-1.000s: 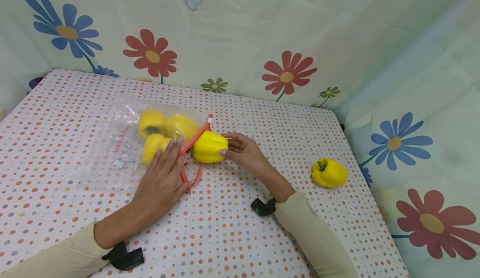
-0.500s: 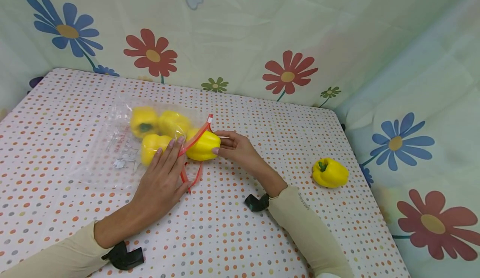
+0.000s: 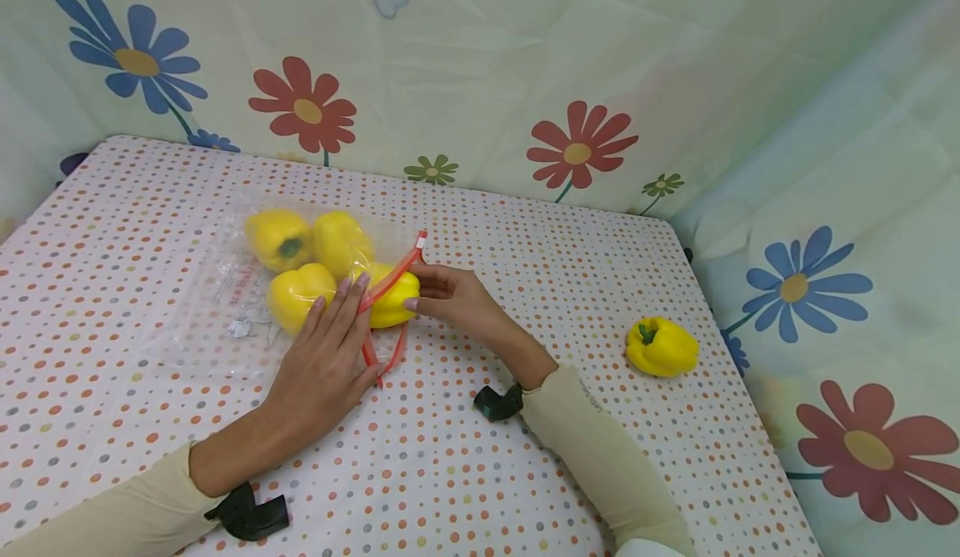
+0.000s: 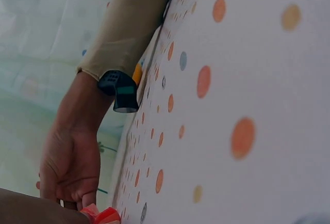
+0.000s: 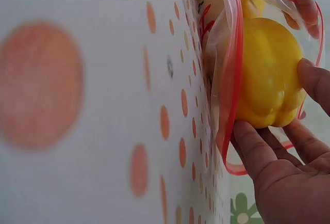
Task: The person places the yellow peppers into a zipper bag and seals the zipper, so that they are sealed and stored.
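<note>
A clear zip bag point(image 3: 202, 323) with a red closure lies on its side, its mouth facing right. Inside it are several yellow bell peppers, such as one point(image 3: 279, 238) at the far left. My right hand point(image 3: 468, 307) grips the outer end of another yellow bell pepper point(image 5: 270, 74), thumb on one side and fingers on the other. That pepper is mostly within the red-edged mouth. My left hand point(image 3: 318, 369) lies across the bag by its opening, fingers extended. The left wrist view shows the right hand point(image 4: 72, 162) and a bit of red closure point(image 4: 103, 214).
A single yellow bell pepper point(image 3: 662, 347) lies on the right side of the dotted tablecloth point(image 3: 465, 474). Behind and to the right hangs a flowered curtain point(image 3: 465, 65). A black wrist mount point(image 3: 251, 515) sits under the left wrist, another point(image 3: 498, 403) by the right.
My right hand has moved left, pushing its bell pepper deeper into the bag. The peppers inside have shifted left and turned. My left hand has stayed in place.
</note>
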Motion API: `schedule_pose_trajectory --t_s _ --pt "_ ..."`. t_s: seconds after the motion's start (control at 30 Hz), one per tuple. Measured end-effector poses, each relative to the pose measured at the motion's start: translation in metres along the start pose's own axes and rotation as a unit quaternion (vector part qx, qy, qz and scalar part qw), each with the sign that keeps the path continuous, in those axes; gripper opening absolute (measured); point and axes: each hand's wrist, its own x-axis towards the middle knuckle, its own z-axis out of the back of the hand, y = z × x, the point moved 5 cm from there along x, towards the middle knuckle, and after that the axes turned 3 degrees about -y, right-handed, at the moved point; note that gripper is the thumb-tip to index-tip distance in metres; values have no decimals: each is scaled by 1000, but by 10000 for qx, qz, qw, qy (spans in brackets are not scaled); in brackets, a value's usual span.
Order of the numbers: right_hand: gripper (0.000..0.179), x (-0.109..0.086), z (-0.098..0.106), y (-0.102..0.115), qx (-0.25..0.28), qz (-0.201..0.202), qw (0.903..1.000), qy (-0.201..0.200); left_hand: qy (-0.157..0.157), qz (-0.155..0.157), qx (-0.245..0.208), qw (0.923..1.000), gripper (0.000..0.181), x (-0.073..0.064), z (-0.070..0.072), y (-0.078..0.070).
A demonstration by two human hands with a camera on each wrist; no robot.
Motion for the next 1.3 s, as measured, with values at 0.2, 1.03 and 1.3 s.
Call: schedule_pose_trajectory --t_s 0.2,1.03,1.3 --pt "50 0 -3 2 -62 -87 9999 115 -44 -30 53 10000 95 0 1 0" --pt "41 -28 13 3 2289 -407 9712 527 -35 -4 51 10000 88 0 0 1" --pt "40 -24 3 7 2449 -476 9658 711 -121 -26 -18 9999 89 0 0 1"
